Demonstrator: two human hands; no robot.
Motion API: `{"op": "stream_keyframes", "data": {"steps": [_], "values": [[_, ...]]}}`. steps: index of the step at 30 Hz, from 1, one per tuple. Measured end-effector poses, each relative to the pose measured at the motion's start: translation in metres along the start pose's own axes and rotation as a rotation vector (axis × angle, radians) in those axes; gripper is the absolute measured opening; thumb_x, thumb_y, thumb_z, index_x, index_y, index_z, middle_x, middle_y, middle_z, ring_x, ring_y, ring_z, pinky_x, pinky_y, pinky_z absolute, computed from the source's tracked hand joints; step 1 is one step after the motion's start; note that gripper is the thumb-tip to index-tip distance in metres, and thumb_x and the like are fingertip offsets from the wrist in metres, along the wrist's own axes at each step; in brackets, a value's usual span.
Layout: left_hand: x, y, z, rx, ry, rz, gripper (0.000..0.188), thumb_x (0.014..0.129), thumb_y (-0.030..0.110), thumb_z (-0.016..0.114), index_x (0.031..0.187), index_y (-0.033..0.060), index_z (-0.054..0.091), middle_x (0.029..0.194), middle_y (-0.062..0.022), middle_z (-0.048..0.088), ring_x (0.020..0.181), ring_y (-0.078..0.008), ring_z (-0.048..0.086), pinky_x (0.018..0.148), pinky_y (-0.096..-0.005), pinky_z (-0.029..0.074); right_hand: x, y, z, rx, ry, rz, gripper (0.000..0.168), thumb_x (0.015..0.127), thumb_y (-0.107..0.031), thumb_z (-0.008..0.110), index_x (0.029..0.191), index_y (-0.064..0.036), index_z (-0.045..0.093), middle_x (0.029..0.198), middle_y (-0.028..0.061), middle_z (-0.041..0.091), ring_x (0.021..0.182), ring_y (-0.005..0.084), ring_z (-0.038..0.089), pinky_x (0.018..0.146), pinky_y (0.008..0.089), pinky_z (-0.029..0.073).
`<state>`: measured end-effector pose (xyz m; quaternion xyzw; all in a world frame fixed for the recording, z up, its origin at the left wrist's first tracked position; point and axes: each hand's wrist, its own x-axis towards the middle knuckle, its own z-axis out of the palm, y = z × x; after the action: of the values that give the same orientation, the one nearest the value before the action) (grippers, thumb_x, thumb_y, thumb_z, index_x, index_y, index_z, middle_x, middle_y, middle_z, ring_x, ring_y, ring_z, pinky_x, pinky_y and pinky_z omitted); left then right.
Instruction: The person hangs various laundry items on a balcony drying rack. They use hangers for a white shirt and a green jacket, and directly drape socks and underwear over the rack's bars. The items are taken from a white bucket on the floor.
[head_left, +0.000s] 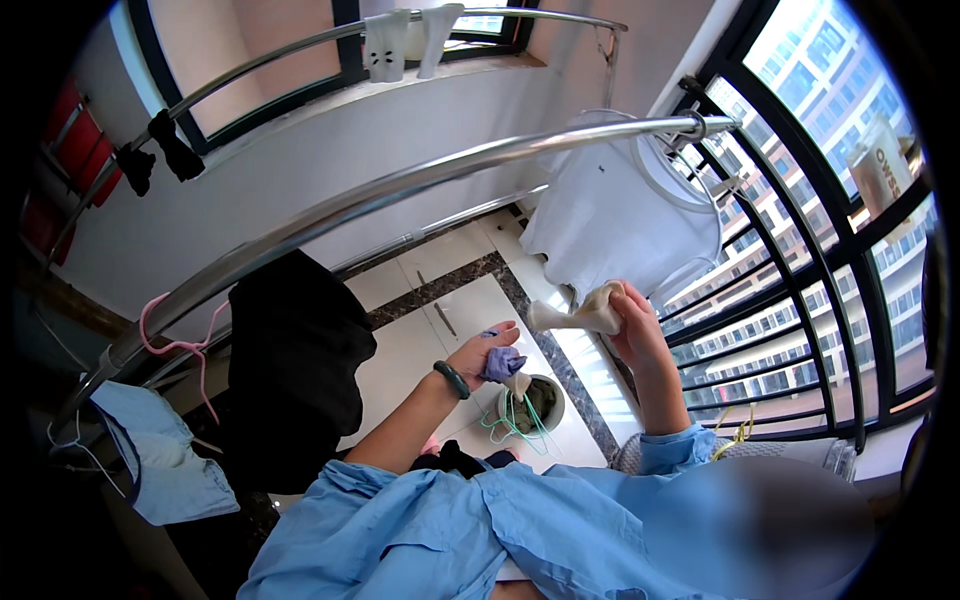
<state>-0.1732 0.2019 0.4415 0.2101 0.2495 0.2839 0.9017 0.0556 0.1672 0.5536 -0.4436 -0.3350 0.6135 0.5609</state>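
Observation:
My right hand (636, 319) grips one end of a cream sock (574, 319), holding it up sideways in front of the hanging white shirt. My left hand (480, 352), with a dark green bangle (452, 380) at the wrist, holds a bunched purple cloth item (504, 364), perhaps a sock. A cream piece (517, 385) dangles just under the purple bundle. Below, a pale bucket (559, 414) stands on the floor with dark contents. Thin green hangers (531, 424) show over its rim; whether they hang from my left hand or rest in the bucket, I cannot tell.
A steel rail (420, 169) crosses before me, carrying a white shirt (622, 206), a black garment (296, 367) and a pink hanger (176, 346). Light-blue denim (161, 450) hangs at left. White socks (386, 45) drape over the far rail (292, 51). Dark window bars (780, 315) run along the right.

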Motion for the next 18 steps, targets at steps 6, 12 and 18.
{"op": "stream_keyframes", "data": {"steps": [6,12,18], "values": [[0.014,0.018,0.004,0.033,-0.124,0.016,0.02,0.085,0.018,0.053,0.1,0.005,0.053,0.087,-0.0027,0.058,0.075,-0.0104,0.058,0.067,-0.0242,0.048,0.018,0.006,0.025,0.02,-0.035,-0.05,0.019,0.088,-0.015,0.047,0.104,-0.005,0.051,0.091,0.0041,0.055,0.084,0.0123,0.054,0.074,0.0248,0.044],[0.023,0.04,-0.029,-0.341,-0.007,0.15,0.01,0.08,0.014,0.057,0.089,0.0163,0.054,0.085,0.0007,0.06,0.076,-0.0136,0.059,0.065,-0.0339,0.049,0.032,-0.017,0.003,0.29,0.117,-0.412,0.019,0.087,-0.019,0.05,0.103,-0.01,0.048,0.087,0.0034,0.054,0.084,0.0144,0.054,0.076,0.0308,0.044],[0.042,0.07,-0.03,-0.203,0.046,0.284,0.015,0.081,0.015,0.056,0.095,0.0091,0.055,0.09,-0.0036,0.06,0.079,-0.016,0.059,0.069,-0.0335,0.049,0.052,0.0,-0.004,-0.256,0.131,-0.088,0.022,0.082,-0.015,0.057,0.1,-0.005,0.053,0.083,-0.0011,0.054,0.075,0.0075,0.049,0.069,0.0207,0.04]]}}
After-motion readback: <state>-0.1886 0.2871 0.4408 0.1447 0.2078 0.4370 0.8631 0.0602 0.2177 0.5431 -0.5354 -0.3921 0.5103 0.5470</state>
